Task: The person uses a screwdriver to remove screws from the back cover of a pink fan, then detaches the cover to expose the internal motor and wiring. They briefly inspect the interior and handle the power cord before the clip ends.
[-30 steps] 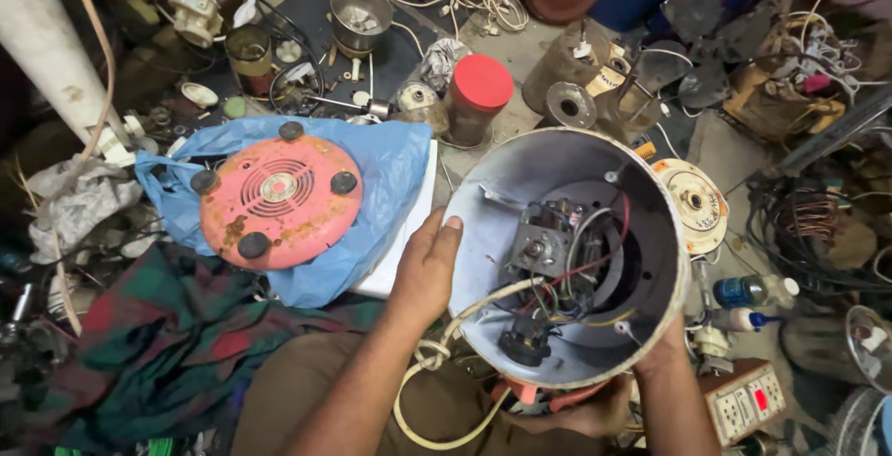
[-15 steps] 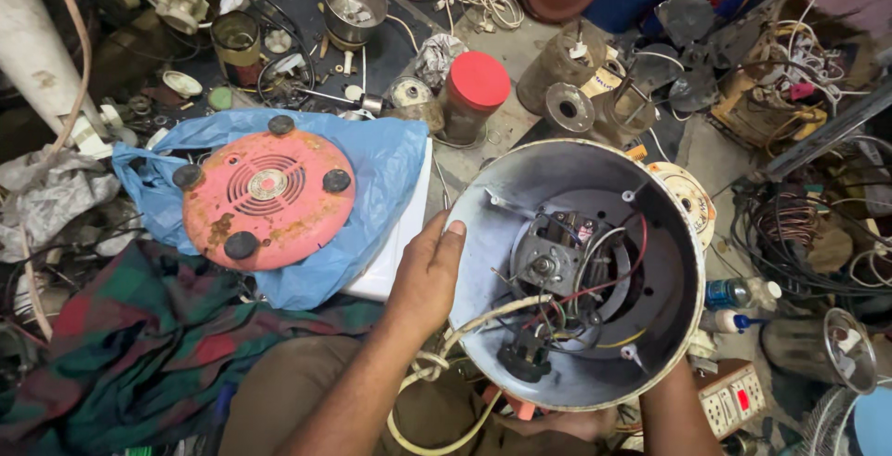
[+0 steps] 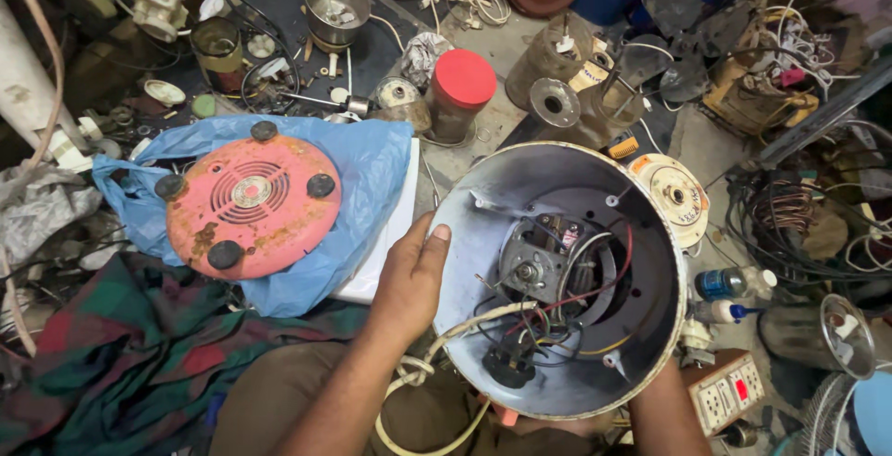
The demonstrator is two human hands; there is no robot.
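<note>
Round grey appliance housing [image 3: 557,279] on my lap, open side up, motor [image 3: 534,265] and red, black wires inside. Blue plastic bag [image 3: 372,177] left of it, on floor, carrying pink base plate [image 3: 251,203] with black feet. My left hand [image 3: 413,275] clasps housing rim, thumb over edge. My right hand [image 3: 548,423] under housing's near edge, mostly hidden; grip unclear. Red-lidded jar [image 3: 462,93] beyond.

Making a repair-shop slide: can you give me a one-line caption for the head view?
Left hand steadies an opened round appliance housing, its motor and wiring exposed, beside a red base plate.
</note>
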